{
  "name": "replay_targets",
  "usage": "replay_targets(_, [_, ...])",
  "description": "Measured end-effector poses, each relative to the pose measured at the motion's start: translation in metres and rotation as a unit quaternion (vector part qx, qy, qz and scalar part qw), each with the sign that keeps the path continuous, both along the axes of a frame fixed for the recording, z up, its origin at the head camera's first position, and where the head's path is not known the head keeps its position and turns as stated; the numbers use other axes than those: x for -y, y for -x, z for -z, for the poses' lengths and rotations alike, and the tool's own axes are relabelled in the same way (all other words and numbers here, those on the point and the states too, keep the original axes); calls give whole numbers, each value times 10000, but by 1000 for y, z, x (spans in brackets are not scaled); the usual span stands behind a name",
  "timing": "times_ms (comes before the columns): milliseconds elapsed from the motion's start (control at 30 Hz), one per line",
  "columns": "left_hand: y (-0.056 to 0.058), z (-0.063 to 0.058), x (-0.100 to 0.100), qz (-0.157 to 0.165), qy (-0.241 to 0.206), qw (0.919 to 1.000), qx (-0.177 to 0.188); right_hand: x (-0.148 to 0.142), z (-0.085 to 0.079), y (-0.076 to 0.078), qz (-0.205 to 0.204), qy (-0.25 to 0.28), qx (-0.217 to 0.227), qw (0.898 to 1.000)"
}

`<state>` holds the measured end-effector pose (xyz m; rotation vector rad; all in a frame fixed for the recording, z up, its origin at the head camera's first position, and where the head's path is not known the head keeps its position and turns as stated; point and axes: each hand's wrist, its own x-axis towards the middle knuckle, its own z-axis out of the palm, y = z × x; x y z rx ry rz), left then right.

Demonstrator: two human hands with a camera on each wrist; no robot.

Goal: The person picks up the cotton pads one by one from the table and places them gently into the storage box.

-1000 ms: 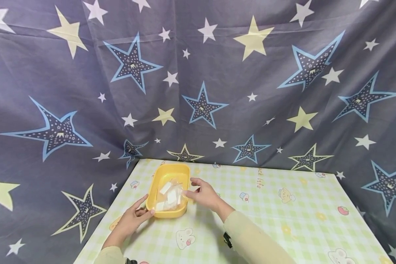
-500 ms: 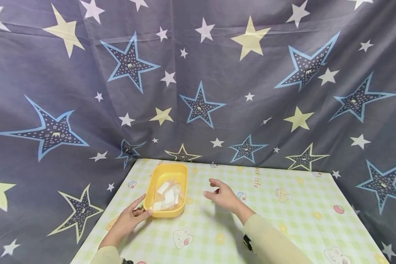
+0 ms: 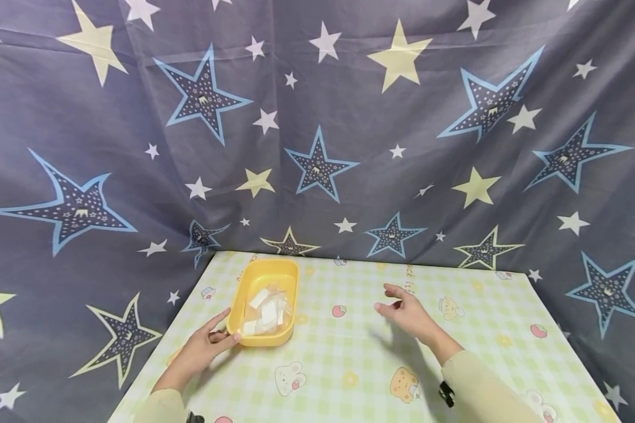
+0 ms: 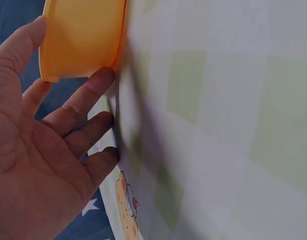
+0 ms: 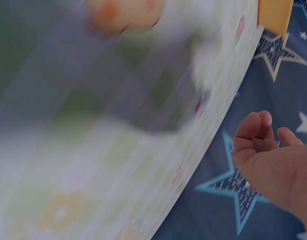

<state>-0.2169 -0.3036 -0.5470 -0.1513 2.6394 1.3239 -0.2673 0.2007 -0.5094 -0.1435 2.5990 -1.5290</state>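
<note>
A yellow rectangular tray [image 3: 271,267] with rounded corners sits at the left part of the table. In it lies a loose pile of white flat pieces [image 3: 268,311] in clear plastic wrapping. My left hand [image 3: 201,348] holds the tray's near left corner, thumb at the front rim and fingers at the side. Seen from the left wrist, the thumb [image 4: 26,42] meets the rim and a fingertip meets the lower corner. Well to the right of the tray, my right hand [image 3: 410,314] hovers over the cloth, fingers loosely bent, holding nothing.
A green-and-white checked tablecloth [image 3: 349,346] with cartoon prints covers the table. Behind and to the left hangs a dark curtain [image 3: 349,117] patterned with stars, close to the table's back edge.
My right hand has let go of the tray's right side and moved away to the right. The left hand keeps its hold on the corner, and the head view has shifted slightly.
</note>
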Motion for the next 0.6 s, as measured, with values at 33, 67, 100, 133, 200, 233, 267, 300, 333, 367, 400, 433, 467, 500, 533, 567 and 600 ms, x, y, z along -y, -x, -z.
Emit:
replay_targets(33, [1,0,0,19,8,10000,-16,-7,0,-1,19,-27,11,10000])
replay_targets(67, [1,0,0,25,11,10000,-18,-14,-1,-3,36,-69,12,10000])
replay_targets(100, [1,0,1,40,32,10000,-28,-21,0,-4,66,-104,26,9999])
replay_targets(133, [1,0,1,47,63,10000,-38,-27,0,-6,103,-151,48,9998])
replay_targets(200, [2,0,2,54,99,9999,-51,-41,2,-9,169,-249,69,9995])
replay_targets(233, [2,-1,3,63,106,9999,-60,-47,2,-11,210,-286,80,9993])
replay_targets(267, [2,-1,3,62,120,9999,-59,-54,4,-13,231,-325,93,9992])
replay_targets(300, [2,-1,3,72,128,9999,-66,-61,4,-15,256,-353,110,9990])
replay_targets(333, [3,0,3,75,125,9999,-63,-68,5,-18,283,-380,134,9988])
replay_targets(367, [3,0,3,88,129,9999,-61,-75,7,-21,324,-419,137,9985])
replay_targets(400, [3,0,3,102,148,9998,-56,-82,8,-24,344,-471,132,9982])
replay_targets(433, [3,0,3,109,161,9998,-46,-89,9,-26,366,-519,152,9979])
replay_targets(467, [3,1,2,114,182,9998,-35,-97,10,-29,376,-575,176,9975])
replay_targets(500, [3,1,2,120,195,9997,-28,-103,10,-32,421,-629,190,9969])
replay_targets(533, [2,1,2,123,220,9997,-24,-110,11,-35,469,-689,192,9963])
replay_targets(567, [2,2,2,128,242,9996,-22,-117,11,-37,512,-754,183,9957])
replay_targets(600, [2,2,1,126,263,9996,-24,-123,11,-39,544,-816,182,9950])
